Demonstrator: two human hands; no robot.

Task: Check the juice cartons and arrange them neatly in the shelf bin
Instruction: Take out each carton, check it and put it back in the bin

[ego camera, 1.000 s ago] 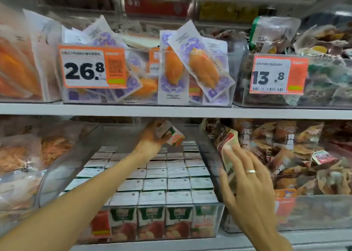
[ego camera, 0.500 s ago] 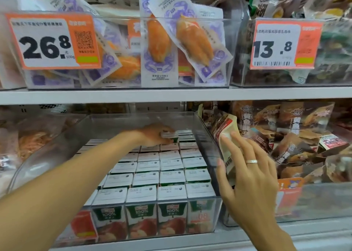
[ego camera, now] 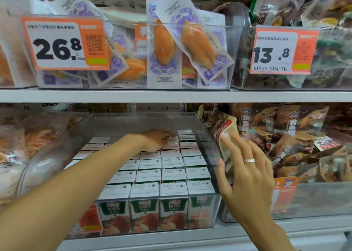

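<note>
The juice cartons (ego camera: 163,176) are found packed upright in rows inside the clear shelf bin (ego camera: 207,134), tops showing. The left hand (ego camera: 156,139) is laid palm-down on the rear rows, third column, fingers (ego camera: 170,136) pointing to the back right; whether a carton is pinched beneath cannot be told. The right hand (ego camera: 247,172), nearer the front, is spread flat against a snack pouch (ego camera: 226,136) beside the bin wall. Rear-left rows are hidden by the forearm.
</note>
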